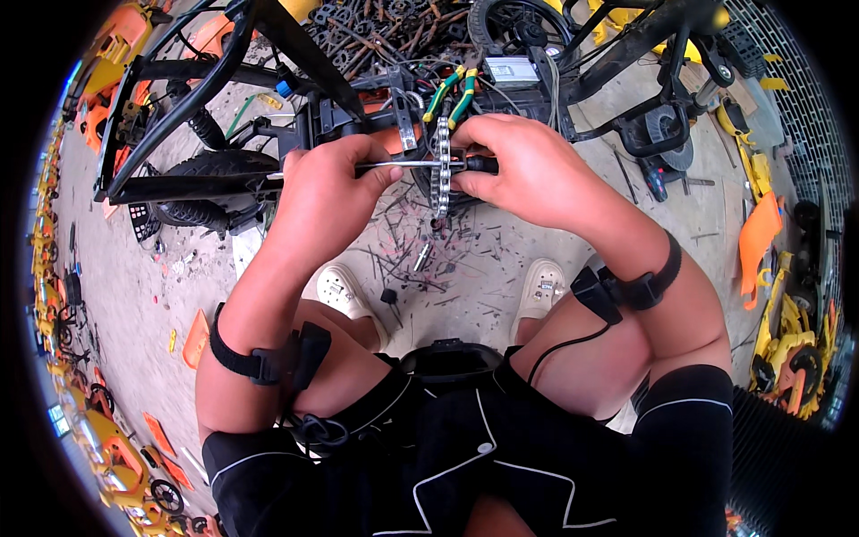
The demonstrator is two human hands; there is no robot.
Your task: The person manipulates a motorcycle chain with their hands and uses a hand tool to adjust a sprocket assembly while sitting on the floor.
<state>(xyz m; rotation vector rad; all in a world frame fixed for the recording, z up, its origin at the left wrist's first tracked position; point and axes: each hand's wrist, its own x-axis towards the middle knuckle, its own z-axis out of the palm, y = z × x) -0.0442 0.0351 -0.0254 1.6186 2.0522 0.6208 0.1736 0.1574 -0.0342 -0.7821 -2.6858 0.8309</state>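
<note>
A silver roller chain hangs in a narrow loop between my two hands, above the vehicle frame. My left hand is closed, thumb and fingers pinching a thin metal rod that reaches across to the chain. Around a short black cylindrical piece on the chain's other side, my right hand is closed. Whether rod and black piece are one tool, I cannot tell. Just beyond the chain lie pliers with green and yellow handles, their jaws partly hidden.
A black tubular vehicle frame with a tyre stands ahead. Rusty metal parts are heaped behind it. A drill-like tool lies at the right. Small metal scraps litter the floor between my shoes. Orange and yellow panels line both sides.
</note>
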